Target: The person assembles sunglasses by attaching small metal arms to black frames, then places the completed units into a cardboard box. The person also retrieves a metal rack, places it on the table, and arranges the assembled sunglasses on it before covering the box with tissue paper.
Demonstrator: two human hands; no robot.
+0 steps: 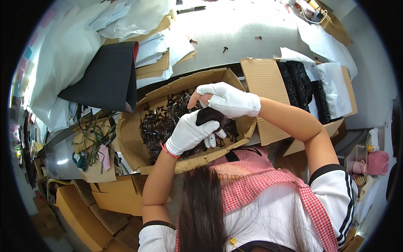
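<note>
Both my hands wear white gloves and meet over a cardboard box with a heap of small dark parts in it. My left hand is wrapped round a dark, smooth, rounded piece whose kind I cannot make out. Just above it, my right hand has its fingers bent together, with bare fingertips showing. It overlaps the top of the dark piece, and whatever it pinches is hidden or too small to tell.
An open carton at the right holds black wrapped bundles. A black folder-like sheet and paper stacks lie to the left. Several small dark parts and a black pen are on the metal table. Ribbons hang at left.
</note>
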